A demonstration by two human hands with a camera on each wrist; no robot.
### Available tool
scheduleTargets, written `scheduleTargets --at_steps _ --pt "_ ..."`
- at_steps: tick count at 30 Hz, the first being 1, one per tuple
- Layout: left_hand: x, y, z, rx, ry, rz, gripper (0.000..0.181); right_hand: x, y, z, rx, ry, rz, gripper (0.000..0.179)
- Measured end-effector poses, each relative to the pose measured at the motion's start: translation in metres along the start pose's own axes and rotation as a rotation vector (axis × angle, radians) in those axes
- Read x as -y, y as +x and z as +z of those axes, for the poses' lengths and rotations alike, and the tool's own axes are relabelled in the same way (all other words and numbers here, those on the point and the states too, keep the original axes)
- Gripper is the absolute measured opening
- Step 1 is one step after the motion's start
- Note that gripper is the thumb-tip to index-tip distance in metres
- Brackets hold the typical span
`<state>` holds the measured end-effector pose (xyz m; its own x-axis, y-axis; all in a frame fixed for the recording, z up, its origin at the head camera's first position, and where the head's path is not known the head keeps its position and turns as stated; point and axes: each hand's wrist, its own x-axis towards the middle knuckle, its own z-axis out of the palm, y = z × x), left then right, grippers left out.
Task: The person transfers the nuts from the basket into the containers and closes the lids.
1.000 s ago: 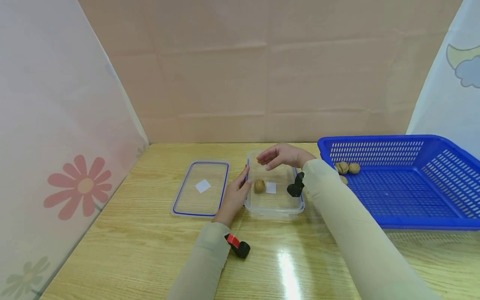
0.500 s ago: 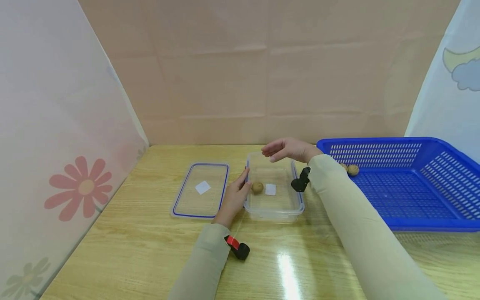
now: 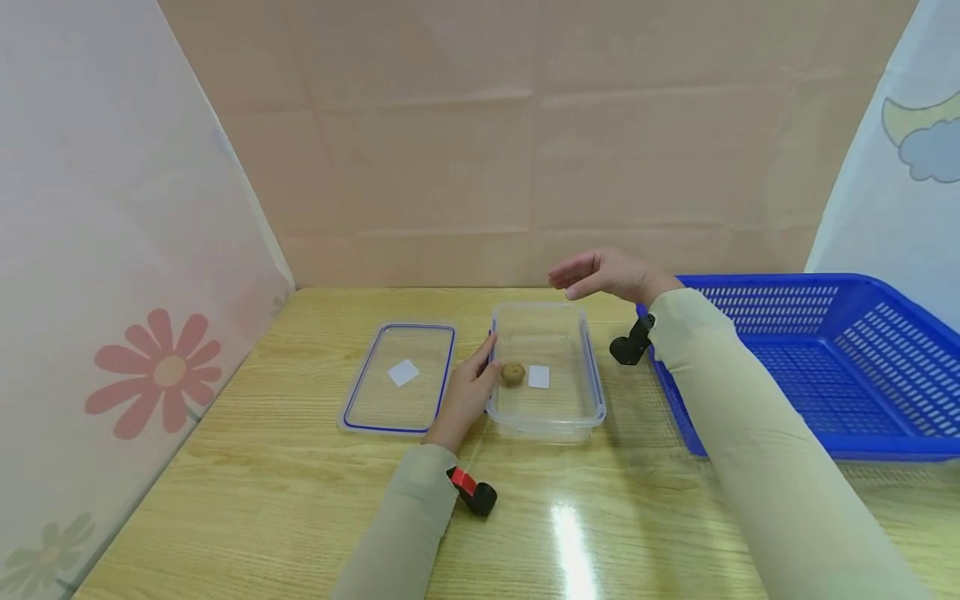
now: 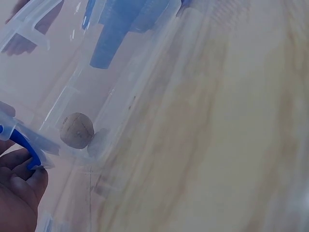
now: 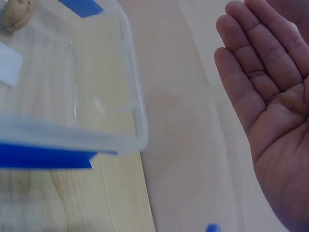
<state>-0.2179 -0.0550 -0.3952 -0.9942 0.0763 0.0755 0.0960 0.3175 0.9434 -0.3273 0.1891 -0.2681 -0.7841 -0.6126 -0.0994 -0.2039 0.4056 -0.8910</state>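
A clear plastic food container stands lidless on the table. Inside it, near the left wall, lies one walnut beside a white square label. My left hand grips the container's left side; in the left wrist view its fingers are curled at a blue clip. My right hand is raised above the container's far right corner, its fingers nearly straight. The right wrist view shows its palm with nothing in it.
The blue-rimmed clear lid lies flat on the table to the left, a white square label on it. A large blue plastic basket stands at the right, partly behind my right sleeve. A beige backdrop rises behind the table.
My right hand has moved up and right, away from over the container. Its sleeve now covers the walnuts seen earlier in the basket. My left hand has stayed at the container's side.
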Motion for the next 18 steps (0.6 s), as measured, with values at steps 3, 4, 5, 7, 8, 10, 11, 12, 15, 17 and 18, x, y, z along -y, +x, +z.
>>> scheduleTargets --at_steps 3,4,5,7,8,10,11,12,15,17,18 --pt "0.0 0.001 -0.001 0.002 0.004 0.001 0.047 -0.001 -0.007 -0.008 -0.014 0.001 0.003 0.05" --pt "0.0 0.001 -0.001 0.002 0.008 0.001 0.047 -0.002 -0.009 -0.011 -0.018 0.004 0.001 0.05" --pt "0.0 0.001 -0.002 0.003 0.008 0.0 0.048 -0.002 -0.011 -0.013 -0.022 0.006 -0.001 0.051" --pt "-0.001 0.001 -0.003 0.009 0.008 -0.002 0.048 -0.005 -0.017 -0.019 -0.033 0.007 -0.001 0.05" --pt "-0.001 0.001 -0.003 0.01 0.008 -0.003 0.048 -0.005 -0.02 -0.021 -0.039 0.009 0.0 0.05" --pt "-0.002 0.001 -0.003 0.014 0.008 -0.006 0.048 -0.007 -0.026 -0.026 -0.048 0.003 0.009 0.048" --pt "-0.001 0.001 -0.003 0.017 0.007 -0.004 0.048 -0.008 -0.029 -0.028 -0.053 0.004 0.014 0.048" --pt "-0.002 0.001 -0.003 0.018 0.008 -0.004 0.048 -0.009 -0.032 -0.03 -0.06 0.004 0.018 0.047" --pt "-0.002 0.0 -0.004 0.016 0.011 0.001 0.048 -0.012 -0.042 -0.036 -0.084 0.003 0.027 0.043" --pt "-0.002 0.0 -0.004 0.015 0.013 0.005 0.048 -0.014 -0.047 -0.04 -0.092 0.0 0.015 0.044" --pt "-0.002 0.0 -0.005 0.014 0.016 0.004 0.048 -0.015 -0.05 -0.041 -0.097 -0.007 0.016 0.044"
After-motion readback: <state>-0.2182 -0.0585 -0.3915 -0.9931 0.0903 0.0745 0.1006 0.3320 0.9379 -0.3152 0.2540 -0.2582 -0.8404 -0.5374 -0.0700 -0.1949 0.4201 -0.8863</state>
